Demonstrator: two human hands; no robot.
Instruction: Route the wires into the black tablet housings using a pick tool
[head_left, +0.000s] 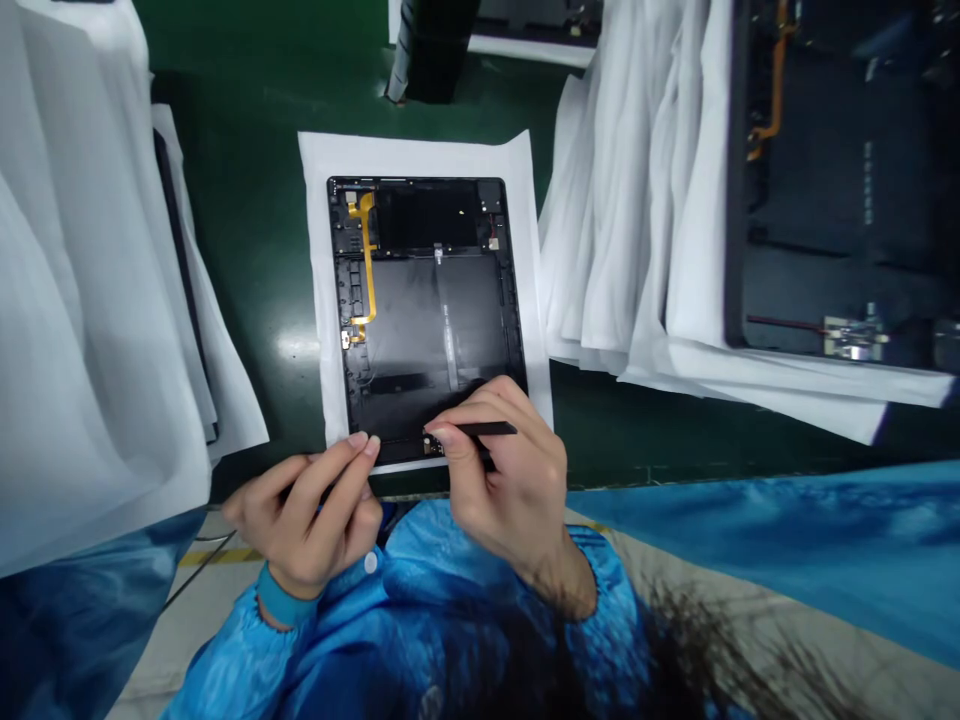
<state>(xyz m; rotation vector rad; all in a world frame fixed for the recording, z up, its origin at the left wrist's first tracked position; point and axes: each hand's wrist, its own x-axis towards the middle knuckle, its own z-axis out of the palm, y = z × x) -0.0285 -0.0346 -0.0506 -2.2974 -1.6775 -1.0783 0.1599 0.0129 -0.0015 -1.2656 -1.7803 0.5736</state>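
A black tablet-like housing with an orange flex cable on its left side lies on a white sheet. My right hand pinches a thin black tool, its tip at a small component on the housing's near edge. At the near left corner of the housing rest the fingertips of my left hand; its fingers are partly spread and nothing shows between them.
White sheets drape over a stack at the left. More sheets stand at the right, under another black housing. A dark stand is on the green table beyond the housing.
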